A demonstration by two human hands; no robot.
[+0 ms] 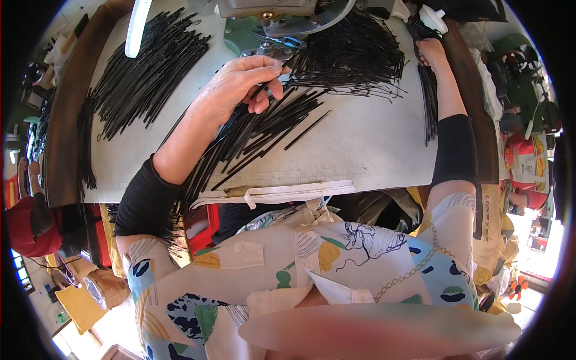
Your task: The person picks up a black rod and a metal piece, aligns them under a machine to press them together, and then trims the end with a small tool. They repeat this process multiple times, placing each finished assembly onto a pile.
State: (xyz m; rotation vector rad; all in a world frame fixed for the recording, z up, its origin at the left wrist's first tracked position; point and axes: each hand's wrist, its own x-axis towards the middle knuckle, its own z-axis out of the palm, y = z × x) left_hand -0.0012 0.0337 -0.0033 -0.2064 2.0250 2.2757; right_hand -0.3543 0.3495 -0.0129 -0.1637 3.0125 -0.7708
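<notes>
My left hand (249, 81) is raised over the middle of the table, thumb and forefinger pinched on what looks like a thin black strip, just in front of a green machine (237, 39). Under it lies a loose pile of straight black strips (258, 132), slanting toward the table's front edge. At the far right my right hand (431, 53) is closed around black strips beside the brown table border, with a narrow bundle (428, 105) of them below it. The fingertips of this hand are partly hidden.
A large heap of black strips (150, 66) lies at left, and a tangled heap of thin looped ones (354, 54) at the back right. Blue-handled snippers (291, 42) rest by the machine. A white cloth band (276, 193) runs along the front edge; a white lamp (138, 27) hangs overhead.
</notes>
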